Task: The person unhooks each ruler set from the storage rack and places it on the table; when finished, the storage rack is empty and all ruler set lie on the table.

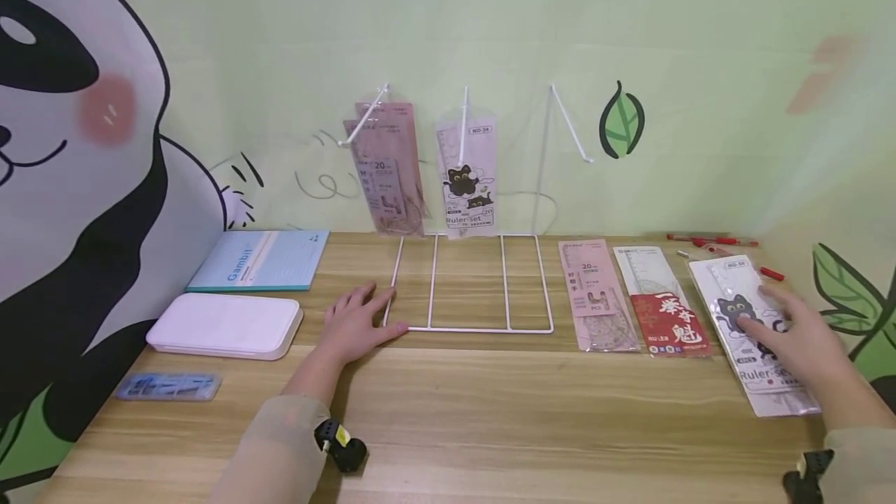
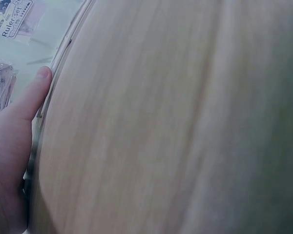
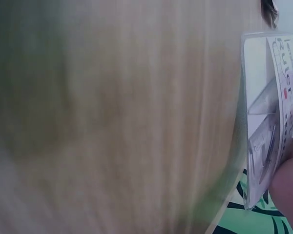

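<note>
My left hand (image 1: pixel 355 325) rests palm down on the table, fingers spread, at the front left corner of a white wire rack (image 1: pixel 462 329); its thumb lies at the front bar. At the far right, my right hand (image 1: pixel 805 341) lies over a ruler-set packet (image 1: pixel 733 309) with black cats on it. The thumb is on its face and the fingers reach along its right edge. More clear packaging sticks out below the printed card. In the right wrist view the packet (image 3: pixel 283 102) stands close beside the hand, with clear rulers visible inside.
A pink ruler packet (image 1: pixel 584 278) and a red-and-white one (image 1: pixel 672 325) lie right of the rack. Pink packets (image 1: pixel 385 177) and a cat packet (image 1: pixel 467 201) hang on white hooks. Red pens (image 1: pixel 724 240) lie at back right; a blue notebook (image 1: pixel 280 259), white case (image 1: pixel 224 325) and blue box (image 1: pixel 168 386) are left.
</note>
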`<state>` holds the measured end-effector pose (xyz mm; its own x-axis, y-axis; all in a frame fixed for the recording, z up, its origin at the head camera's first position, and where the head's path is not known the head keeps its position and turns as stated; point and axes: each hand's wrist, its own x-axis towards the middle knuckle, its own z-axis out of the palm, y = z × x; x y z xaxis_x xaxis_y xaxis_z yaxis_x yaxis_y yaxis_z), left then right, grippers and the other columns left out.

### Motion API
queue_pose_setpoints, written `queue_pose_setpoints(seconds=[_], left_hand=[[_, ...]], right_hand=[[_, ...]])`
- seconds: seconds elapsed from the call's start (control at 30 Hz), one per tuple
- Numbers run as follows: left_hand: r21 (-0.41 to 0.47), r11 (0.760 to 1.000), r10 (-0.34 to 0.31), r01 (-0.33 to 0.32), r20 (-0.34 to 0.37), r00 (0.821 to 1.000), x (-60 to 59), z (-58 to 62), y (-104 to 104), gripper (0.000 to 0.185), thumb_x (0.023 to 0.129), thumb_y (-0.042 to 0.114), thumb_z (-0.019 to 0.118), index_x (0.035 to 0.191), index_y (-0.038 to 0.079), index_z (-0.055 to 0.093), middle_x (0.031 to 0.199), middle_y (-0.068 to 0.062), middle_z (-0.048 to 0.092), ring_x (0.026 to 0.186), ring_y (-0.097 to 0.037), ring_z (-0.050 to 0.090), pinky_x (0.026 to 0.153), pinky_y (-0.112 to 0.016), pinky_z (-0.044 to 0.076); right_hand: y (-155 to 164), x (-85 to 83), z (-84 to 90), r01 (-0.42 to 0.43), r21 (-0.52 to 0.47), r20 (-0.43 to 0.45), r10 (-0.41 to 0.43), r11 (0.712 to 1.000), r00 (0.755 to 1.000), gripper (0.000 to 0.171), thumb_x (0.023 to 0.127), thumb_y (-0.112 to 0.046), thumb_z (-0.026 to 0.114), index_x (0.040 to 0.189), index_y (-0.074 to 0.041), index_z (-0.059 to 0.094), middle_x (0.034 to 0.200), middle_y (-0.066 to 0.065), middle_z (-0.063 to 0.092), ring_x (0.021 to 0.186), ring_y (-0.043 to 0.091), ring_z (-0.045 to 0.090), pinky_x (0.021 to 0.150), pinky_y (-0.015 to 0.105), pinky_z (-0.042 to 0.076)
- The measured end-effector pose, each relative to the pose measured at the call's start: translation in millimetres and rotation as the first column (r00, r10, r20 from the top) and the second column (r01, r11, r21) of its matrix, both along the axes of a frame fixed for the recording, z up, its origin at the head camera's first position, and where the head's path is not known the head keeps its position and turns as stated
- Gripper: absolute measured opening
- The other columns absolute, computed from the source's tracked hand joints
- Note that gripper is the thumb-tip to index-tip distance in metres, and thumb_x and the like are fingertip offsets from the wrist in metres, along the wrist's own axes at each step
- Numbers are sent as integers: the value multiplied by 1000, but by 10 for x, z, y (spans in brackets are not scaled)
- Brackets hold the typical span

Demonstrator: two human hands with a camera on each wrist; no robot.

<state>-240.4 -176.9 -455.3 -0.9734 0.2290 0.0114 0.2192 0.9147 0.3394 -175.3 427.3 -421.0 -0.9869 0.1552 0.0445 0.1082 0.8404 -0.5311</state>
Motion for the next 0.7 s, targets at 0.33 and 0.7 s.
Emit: queue_pose_setpoints(seconds=[0.33,0.7], left_hand=[[-11,1000,3,-3,-11,1000,-18,-34,7,81,79,70,53,145,25,38,150,-14,26,134,-41,22,102,-61,15],[-1,1000,2,-2,-12,1000,-18,-29,-7,81,79,70,52,145,25,39,150,-15,26,134,-41,21,102,-61,15]], right_hand=[[75,-5,-102,-88,71,23,87,994,996,84,89,-48,58,141,9,25,134,44,24,117,64,22,87,71,22],[64,-28,-155,-96,105,123,83,990,989,84,90,-51,55,138,11,28,128,48,27,112,64,28,85,69,28]])
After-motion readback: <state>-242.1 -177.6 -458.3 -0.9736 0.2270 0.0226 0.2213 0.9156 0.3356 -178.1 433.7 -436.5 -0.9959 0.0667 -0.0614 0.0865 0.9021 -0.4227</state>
